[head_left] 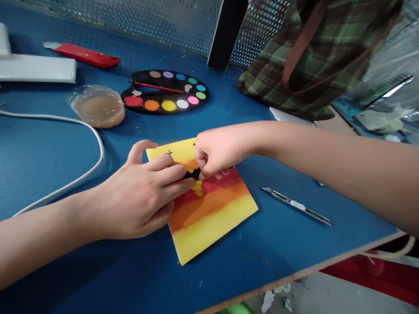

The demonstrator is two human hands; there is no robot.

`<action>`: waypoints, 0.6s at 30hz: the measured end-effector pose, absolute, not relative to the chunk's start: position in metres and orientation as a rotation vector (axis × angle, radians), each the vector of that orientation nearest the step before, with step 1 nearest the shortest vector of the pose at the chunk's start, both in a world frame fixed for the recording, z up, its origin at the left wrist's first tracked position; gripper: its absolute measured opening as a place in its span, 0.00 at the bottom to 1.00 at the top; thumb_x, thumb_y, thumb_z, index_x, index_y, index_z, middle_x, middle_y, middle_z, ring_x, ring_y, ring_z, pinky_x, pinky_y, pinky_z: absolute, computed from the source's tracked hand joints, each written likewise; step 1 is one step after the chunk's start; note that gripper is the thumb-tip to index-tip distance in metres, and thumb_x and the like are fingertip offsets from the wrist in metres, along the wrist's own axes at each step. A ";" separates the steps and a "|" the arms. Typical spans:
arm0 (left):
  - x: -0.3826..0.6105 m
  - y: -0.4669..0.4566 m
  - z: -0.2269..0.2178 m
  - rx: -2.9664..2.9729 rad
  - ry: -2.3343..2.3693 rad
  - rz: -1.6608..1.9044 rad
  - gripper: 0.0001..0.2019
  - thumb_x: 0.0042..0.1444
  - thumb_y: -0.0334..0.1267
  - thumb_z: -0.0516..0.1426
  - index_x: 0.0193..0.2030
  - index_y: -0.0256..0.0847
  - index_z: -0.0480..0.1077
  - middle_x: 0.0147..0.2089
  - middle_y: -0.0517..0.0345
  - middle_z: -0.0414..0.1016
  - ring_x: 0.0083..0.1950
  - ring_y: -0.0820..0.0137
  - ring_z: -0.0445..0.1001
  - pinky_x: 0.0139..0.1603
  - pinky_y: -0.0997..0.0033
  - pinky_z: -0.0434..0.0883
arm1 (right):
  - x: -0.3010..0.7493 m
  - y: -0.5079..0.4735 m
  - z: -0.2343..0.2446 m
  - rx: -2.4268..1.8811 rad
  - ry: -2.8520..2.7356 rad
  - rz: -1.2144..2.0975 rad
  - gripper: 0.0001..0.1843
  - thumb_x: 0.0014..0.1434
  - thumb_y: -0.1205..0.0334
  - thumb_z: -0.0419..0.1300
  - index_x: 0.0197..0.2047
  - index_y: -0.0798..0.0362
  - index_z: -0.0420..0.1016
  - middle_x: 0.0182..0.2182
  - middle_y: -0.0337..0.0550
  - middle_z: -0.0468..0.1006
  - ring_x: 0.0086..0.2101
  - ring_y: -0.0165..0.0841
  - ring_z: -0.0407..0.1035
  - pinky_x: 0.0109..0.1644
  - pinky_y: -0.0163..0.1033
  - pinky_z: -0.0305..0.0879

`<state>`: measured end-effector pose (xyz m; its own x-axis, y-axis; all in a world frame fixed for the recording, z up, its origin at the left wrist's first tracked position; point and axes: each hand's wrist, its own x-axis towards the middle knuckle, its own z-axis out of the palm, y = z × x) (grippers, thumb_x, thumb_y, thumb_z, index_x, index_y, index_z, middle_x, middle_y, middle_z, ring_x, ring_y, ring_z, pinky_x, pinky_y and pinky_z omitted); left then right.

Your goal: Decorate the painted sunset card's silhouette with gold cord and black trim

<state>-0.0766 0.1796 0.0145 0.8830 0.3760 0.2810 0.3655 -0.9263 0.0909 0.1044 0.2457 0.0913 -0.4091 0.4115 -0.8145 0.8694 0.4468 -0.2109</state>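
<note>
A small painted card [214, 213] in bands of yellow, orange and red lies on the blue table, with a black shape [193, 173] across its middle. My left hand [149, 192] rests palm down over the card's left side, its fingers stretched toward that black shape. From the right, my right hand [221, 152] comes down on the card with its fingers curled and thumb pressed in near the black shape. Whatever its fingertips may pinch is hidden. Small black bird-like marks show on the yellow upper band.
A slim craft knife [297, 206] lies right of the card. Behind are a watercolour palette [163, 109] with a red brush [159, 87], a clear cup of murky water [98, 107], a red box cutter [87, 55], a white cable [102, 150], a phone [227, 35] and a plaid bag [268, 74].
</note>
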 end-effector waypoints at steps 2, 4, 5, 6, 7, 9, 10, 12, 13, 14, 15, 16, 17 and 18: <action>-0.077 0.180 0.015 3.012 0.592 0.462 0.18 0.59 0.35 0.47 0.55 0.39 0.64 0.46 0.51 0.74 0.47 0.56 0.68 0.53 0.42 0.49 | 0.102 0.244 0.092 1.050 2.019 -0.780 0.09 0.50 0.65 0.57 0.21 0.57 0.70 0.18 0.38 0.70 0.22 0.26 0.61 0.26 0.35 0.54; -0.076 0.180 0.015 3.003 0.604 0.471 0.18 0.59 0.35 0.47 0.55 0.40 0.64 0.46 0.51 0.74 0.47 0.56 0.68 0.53 0.42 0.49 | 0.099 0.243 0.093 1.011 2.032 -0.736 0.08 0.48 0.64 0.55 0.21 0.57 0.70 0.17 0.38 0.69 0.20 0.26 0.60 0.25 0.35 0.53; -0.076 0.180 0.015 3.000 0.605 0.477 0.18 0.59 0.35 0.47 0.55 0.39 0.64 0.46 0.51 0.74 0.47 0.56 0.68 0.53 0.43 0.49 | 0.098 0.243 0.094 0.992 2.038 -0.721 0.07 0.47 0.64 0.55 0.21 0.57 0.69 0.17 0.38 0.68 0.20 0.26 0.59 0.24 0.35 0.52; -0.076 0.180 0.015 3.000 0.605 0.480 0.18 0.59 0.35 0.47 0.55 0.39 0.64 0.47 0.50 0.73 0.47 0.56 0.68 0.54 0.43 0.48 | 0.097 0.243 0.094 0.978 2.046 -0.702 0.06 0.46 0.65 0.54 0.21 0.56 0.69 0.17 0.38 0.67 0.19 0.26 0.58 0.23 0.36 0.51; -0.076 0.181 0.015 3.002 0.601 0.479 0.18 0.59 0.35 0.47 0.55 0.39 0.64 0.47 0.50 0.73 0.47 0.56 0.68 0.54 0.43 0.48 | 0.097 0.243 0.094 0.969 2.054 -0.680 0.05 0.44 0.66 0.54 0.20 0.56 0.69 0.17 0.38 0.66 0.19 0.27 0.58 0.23 0.36 0.50; -0.076 0.181 0.015 3.014 0.581 0.478 0.18 0.59 0.35 0.47 0.56 0.38 0.64 0.48 0.50 0.73 0.47 0.56 0.67 0.53 0.44 0.48 | 0.096 0.242 0.094 0.959 2.070 -0.635 0.03 0.41 0.68 0.53 0.20 0.56 0.68 0.16 0.38 0.65 0.19 0.26 0.56 0.22 0.36 0.49; -0.076 0.181 0.015 3.019 0.579 0.476 0.18 0.59 0.34 0.48 0.56 0.38 0.63 0.48 0.50 0.73 0.47 0.56 0.67 0.53 0.44 0.48 | 0.096 0.242 0.094 0.951 2.073 -0.624 0.03 0.40 0.68 0.53 0.19 0.56 0.67 0.16 0.38 0.64 0.18 0.26 0.55 0.22 0.36 0.49; -0.076 0.181 0.015 3.028 0.580 0.472 0.18 0.60 0.34 0.47 0.56 0.38 0.63 0.47 0.50 0.73 0.47 0.56 0.67 0.53 0.44 0.47 | 0.095 0.242 0.094 0.936 2.072 -0.623 0.03 0.40 0.67 0.53 0.18 0.55 0.64 0.15 0.37 0.62 0.18 0.25 0.53 0.21 0.36 0.48; -0.076 0.181 0.015 3.028 0.589 0.473 0.18 0.60 0.34 0.47 0.56 0.38 0.63 0.47 0.50 0.73 0.47 0.56 0.67 0.53 0.43 0.47 | 0.095 0.242 0.094 0.932 2.067 -0.630 0.03 0.41 0.68 0.53 0.18 0.55 0.63 0.15 0.36 0.61 0.17 0.25 0.52 0.21 0.36 0.48; -0.076 0.180 0.015 3.025 0.596 0.473 0.18 0.60 0.34 0.47 0.56 0.38 0.63 0.48 0.50 0.73 0.47 0.55 0.67 0.53 0.43 0.48 | 0.095 0.242 0.094 0.937 2.061 -0.629 0.04 0.41 0.68 0.53 0.18 0.55 0.63 0.14 0.36 0.60 0.17 0.25 0.53 0.21 0.35 0.48; -0.076 0.180 0.015 3.021 0.604 0.476 0.18 0.60 0.35 0.47 0.56 0.38 0.64 0.48 0.50 0.73 0.47 0.55 0.67 0.53 0.43 0.48 | 0.094 0.242 0.094 0.940 2.054 -0.625 0.04 0.41 0.69 0.53 0.18 0.55 0.62 0.14 0.36 0.60 0.17 0.25 0.54 0.21 0.35 0.49; -0.075 0.179 0.015 3.018 0.610 0.484 0.18 0.60 0.35 0.46 0.56 0.38 0.64 0.48 0.51 0.73 0.47 0.56 0.67 0.53 0.43 0.48 | 0.093 0.242 0.094 0.940 2.046 -0.622 0.04 0.41 0.69 0.53 0.18 0.55 0.63 0.14 0.36 0.60 0.17 0.26 0.55 0.21 0.35 0.50; -0.075 0.179 0.015 3.016 0.615 0.492 0.18 0.61 0.35 0.46 0.55 0.38 0.64 0.48 0.51 0.73 0.47 0.56 0.67 0.53 0.43 0.49 | 0.092 0.242 0.094 0.935 2.038 -0.619 0.04 0.41 0.70 0.53 0.18 0.56 0.64 0.14 0.37 0.61 0.17 0.26 0.57 0.21 0.35 0.51; -0.075 0.179 0.015 3.016 0.620 0.497 0.17 0.61 0.35 0.46 0.55 0.38 0.64 0.48 0.50 0.73 0.47 0.56 0.67 0.53 0.43 0.49 | 0.091 0.243 0.094 0.930 2.033 -0.614 0.03 0.41 0.70 0.53 0.18 0.56 0.65 0.14 0.37 0.61 0.18 0.28 0.58 0.21 0.35 0.52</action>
<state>-0.0746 0.1788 0.0148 0.8702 0.3880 0.3038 0.3806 -0.9208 0.0856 0.0911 0.2427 0.0940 -0.4099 0.3969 -0.8213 0.7852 0.6117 -0.0963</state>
